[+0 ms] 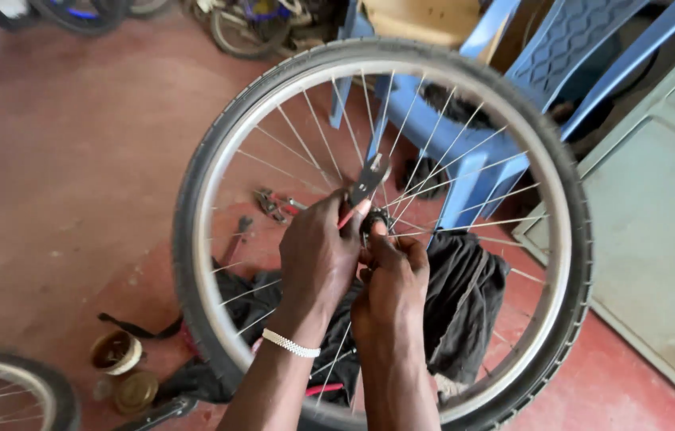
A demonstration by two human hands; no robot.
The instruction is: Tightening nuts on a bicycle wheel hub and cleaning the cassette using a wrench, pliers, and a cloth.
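— What fills the frame for you right now?

— The red floor [74, 160] first, smooth and dusty, running from the upper left down to the lower right. On top of it, one big bicycle wheel [186, 239] takes the middle of the frame: black ribbed rubber tyre, a dull silver metal rim, thin wire spokes fanning out from the centre. Behind it, in the upper right, I see blue plastic chairs [561, 48] with a moulded pattern. A second wheel [26, 391] shows only as an arc in the lower left corner.

— And under the wheel?

— One crumpled dark cloth [465, 295], soft and creased, in the lower middle. To its left, two small round brass-coloured cups [118, 351] sit on the floor, near each other.

— Where is the wheel's centre against your hands?

— The hub [375, 217] sits right at my fingertips, just above both hands, in the centre of the frame. My left hand [317, 255] is closed around a flat grey metal spanner [369, 179] with a red grip; its head sticks up past the hub. My right hand [389, 279] sits just beside the left, fingers pinched on the hub. One white beaded bracelet [291, 344] rings my left wrist.
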